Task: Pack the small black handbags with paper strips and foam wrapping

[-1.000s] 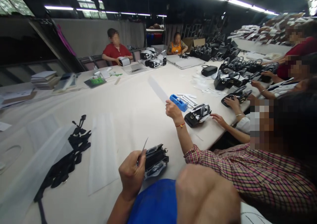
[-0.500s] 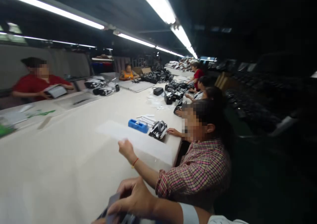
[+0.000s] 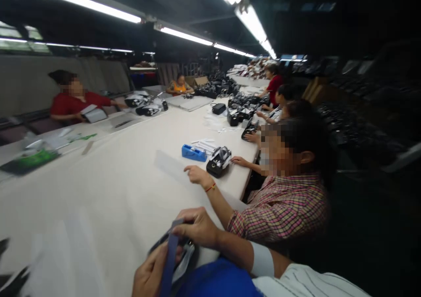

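A dark blue-grey strap (image 3: 169, 258) runs between my two hands at the lower middle of the head view. My right hand (image 3: 199, 229) pinches its upper end with thumb and fingers. Lower down, my left hand (image 3: 151, 267) has closed fingers round the strap; its wrist lies outside the picture. Behind the strap is a small black bag (image 3: 192, 249) with a metal ring and some whitish wrapping, partly covered by my hands. It rests close to my blue apron (image 3: 217, 279), by the table edge.
To my right a co-worker in a checked shirt (image 3: 279, 209) reaches over a translucent sheet (image 3: 171, 165) on the white table (image 3: 115, 192). Beyond are a blue tape dispenser (image 3: 194, 153) and a wrapped black bag (image 3: 217, 162). A green-filled tray (image 3: 36, 159) lies left; other people sit farther along.
The view has swung left and down, showing more of my hands, the bag and my apron. My right hand has risen along the strap. The neighbour's hand shifts over the sheet.
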`<state>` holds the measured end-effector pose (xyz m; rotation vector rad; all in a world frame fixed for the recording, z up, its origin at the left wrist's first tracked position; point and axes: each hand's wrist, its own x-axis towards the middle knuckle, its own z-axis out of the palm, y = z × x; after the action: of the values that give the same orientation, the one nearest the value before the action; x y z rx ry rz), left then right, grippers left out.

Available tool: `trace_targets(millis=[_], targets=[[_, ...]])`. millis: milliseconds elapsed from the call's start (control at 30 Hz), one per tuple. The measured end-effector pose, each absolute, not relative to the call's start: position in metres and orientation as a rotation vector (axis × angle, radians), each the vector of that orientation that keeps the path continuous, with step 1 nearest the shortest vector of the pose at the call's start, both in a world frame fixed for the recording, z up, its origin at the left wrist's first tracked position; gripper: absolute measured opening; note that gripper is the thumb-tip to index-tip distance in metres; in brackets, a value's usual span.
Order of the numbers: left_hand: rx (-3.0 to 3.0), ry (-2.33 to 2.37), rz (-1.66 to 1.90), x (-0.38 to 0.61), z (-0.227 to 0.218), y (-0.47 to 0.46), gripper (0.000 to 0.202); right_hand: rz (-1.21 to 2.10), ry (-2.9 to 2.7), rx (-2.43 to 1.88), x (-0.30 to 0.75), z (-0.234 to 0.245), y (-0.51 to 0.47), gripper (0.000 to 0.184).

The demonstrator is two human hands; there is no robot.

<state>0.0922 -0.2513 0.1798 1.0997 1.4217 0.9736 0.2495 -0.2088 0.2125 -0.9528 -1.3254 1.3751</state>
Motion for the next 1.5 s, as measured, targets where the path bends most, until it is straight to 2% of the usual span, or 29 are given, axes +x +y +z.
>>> trace_targets(millis=[167, 300, 467, 900, 1500], targets=[[0.956, 1.248, 1.02, 0.09, 0.183, -0.249, 0.043, 1.516, -1.256, -0.891, 0.249, 0.202, -0.205, 0.031], [0.903, 1.234, 1.122, 0.094, 0.18, -0.246, 0.042, 1.587, -1.07, -0.951, 0.246, 0.194, -0.204, 0.037], [0.953, 1.286, 1.169, 0.095, 0.181, -0.249, 0.04, 1.559, -1.064, -0.981, 0.244, 0.195, -0.205, 0.043], [1.035, 1.335, 1.172, 0.095, 0.183, -0.247, 0.035, 1.394, -1.218, -0.978, 0.244, 0.197, -0.203, 0.029], [1.15, 1.393, 1.165, 0.095, 0.186, -0.244, 0.03, 1.444, -1.217, -0.87, 0.247, 0.178, -0.196, 0.027]])
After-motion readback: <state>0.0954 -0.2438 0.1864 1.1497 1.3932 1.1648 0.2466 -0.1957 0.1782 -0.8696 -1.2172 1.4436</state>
